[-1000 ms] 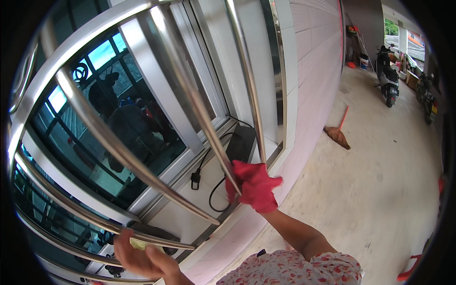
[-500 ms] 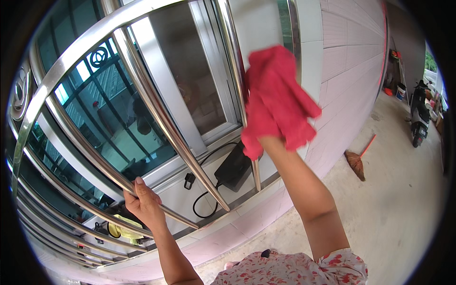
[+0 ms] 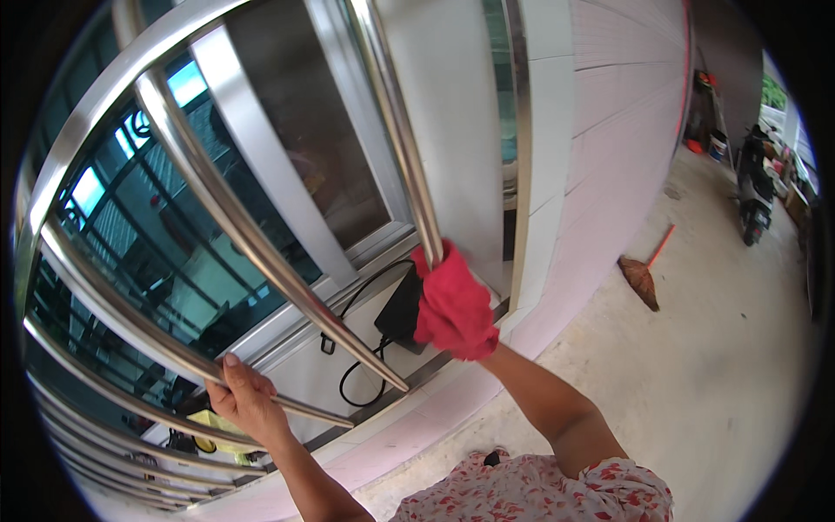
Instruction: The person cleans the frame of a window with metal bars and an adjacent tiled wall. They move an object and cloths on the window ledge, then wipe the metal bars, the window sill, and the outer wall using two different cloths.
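A window grille of shiny steel bars point(image 3: 396, 130) stands in front of a glass window. My right hand is hidden under a red cloth point(image 3: 452, 304), which is wrapped around the lower end of one upright bar near the sill. My left hand point(image 3: 246, 398) grips another steel bar point(image 3: 304, 409) low on the left. On the white sill behind the bars lie a black power adapter point(image 3: 400, 306) and its looped black cable point(image 3: 357, 383).
The pink tiled wall point(image 3: 609, 130) runs away to the right. A broom point(image 3: 644, 277) lies on the concrete floor beside it. A parked scooter point(image 3: 753, 193) and some buckets stand far right. Yellow items point(image 3: 209, 426) sit on the sill under my left hand.
My right hand has slid the red cloth down the upright bar from high up to near the sill. My left hand stays gripping its bar.
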The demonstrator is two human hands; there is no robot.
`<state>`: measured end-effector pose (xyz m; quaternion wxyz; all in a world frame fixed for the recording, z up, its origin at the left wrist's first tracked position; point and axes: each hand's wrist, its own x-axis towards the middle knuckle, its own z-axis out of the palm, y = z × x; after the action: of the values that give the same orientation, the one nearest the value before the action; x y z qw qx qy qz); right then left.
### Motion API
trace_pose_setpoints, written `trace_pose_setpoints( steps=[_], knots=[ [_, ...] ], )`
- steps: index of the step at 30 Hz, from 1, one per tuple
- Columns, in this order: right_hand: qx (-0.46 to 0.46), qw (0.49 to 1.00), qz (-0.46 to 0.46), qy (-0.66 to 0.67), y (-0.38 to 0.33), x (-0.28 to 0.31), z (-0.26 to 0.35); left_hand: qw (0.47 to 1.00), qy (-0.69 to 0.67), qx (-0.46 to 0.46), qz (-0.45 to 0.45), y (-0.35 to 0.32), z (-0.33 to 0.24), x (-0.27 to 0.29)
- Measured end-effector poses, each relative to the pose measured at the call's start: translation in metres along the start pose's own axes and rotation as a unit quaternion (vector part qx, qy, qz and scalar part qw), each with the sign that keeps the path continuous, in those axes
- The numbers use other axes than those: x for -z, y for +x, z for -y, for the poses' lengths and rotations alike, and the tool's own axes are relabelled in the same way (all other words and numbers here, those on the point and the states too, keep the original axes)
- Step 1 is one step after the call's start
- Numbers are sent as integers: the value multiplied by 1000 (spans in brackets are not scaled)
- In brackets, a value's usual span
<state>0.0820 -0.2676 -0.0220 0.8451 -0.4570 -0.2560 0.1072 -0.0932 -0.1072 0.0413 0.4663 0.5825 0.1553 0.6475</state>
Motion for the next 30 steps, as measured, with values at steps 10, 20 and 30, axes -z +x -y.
trace_pose_setpoints(
  steps=[10, 20, 30],
  knots=[
    [10, 909, -96, -406, -48, 49, -11, 1000, 25, -18, 7, -4, -9, -2],
    [171, 972, -116, -115, 18, 136, 14, 999, 27, -23, -10, 4, -16, -6],
    [418, 908, -17, 18, 121, 56, 192, 998, 40, -22, -39, 5, -10, -6]
  ],
)
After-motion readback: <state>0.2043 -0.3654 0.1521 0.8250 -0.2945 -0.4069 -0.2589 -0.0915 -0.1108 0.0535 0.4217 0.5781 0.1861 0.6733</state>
